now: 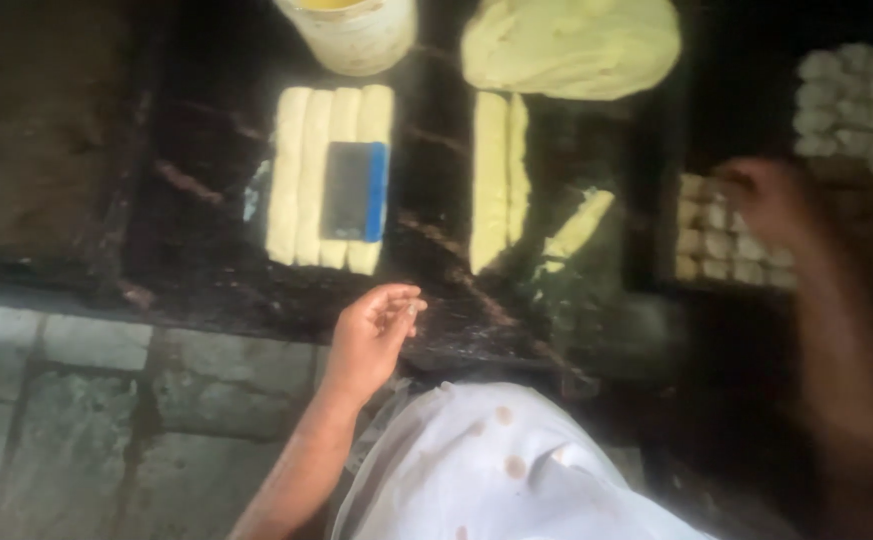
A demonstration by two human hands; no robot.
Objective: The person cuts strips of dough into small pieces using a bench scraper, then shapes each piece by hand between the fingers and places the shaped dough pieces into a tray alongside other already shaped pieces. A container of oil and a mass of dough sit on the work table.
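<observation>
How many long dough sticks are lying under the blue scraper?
4. The dough logs lie side by side on the dark counter, left of the middle, and the blue scraper rests across the right ones, hiding parts.

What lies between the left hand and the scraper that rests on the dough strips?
In the head view, only bare dark counter separates the left hand from the blue-edged scraper resting on the dough strips.

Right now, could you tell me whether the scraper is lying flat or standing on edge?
Flat: the scraper lies broad face up across the dough strips, its blue edge on the right.
</observation>
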